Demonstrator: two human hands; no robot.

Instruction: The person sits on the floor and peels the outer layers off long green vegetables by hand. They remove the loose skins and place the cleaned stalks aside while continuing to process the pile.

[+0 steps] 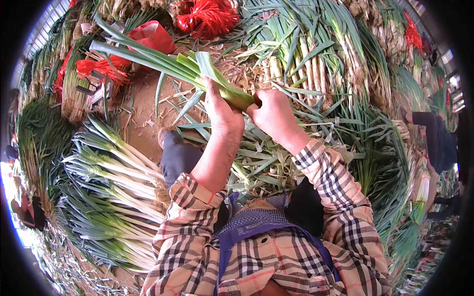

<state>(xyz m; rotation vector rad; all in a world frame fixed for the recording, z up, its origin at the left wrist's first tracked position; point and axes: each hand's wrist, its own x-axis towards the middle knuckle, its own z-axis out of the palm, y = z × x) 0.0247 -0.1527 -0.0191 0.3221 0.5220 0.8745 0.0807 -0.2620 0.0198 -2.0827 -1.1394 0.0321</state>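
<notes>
A single leek (229, 90) with long green leaves lies across both hands, its tops pointing to the upper left. My left hand (221, 107) wraps around the leek from below, thumb on top along the leaves. My right hand (273, 115) pinches its lower end, with the fingers curled close against it; the root tip is hidden by that hand. Beneath the hands lies a heap of stripped leek leaves (266, 159). To the left, a pile of leeks with white stalks (122, 196) rests on the ground, green ends facing outward.
Untrimmed leeks with soil on their stalks (311, 70) stand at the upper right. Red plastic strings (209, 18) and a red bag (153, 39) lie at the far side. A small wooden-and-metal stool-like object (98, 88) is at left. A person's dark-clothed leg (439, 140) shows at far right.
</notes>
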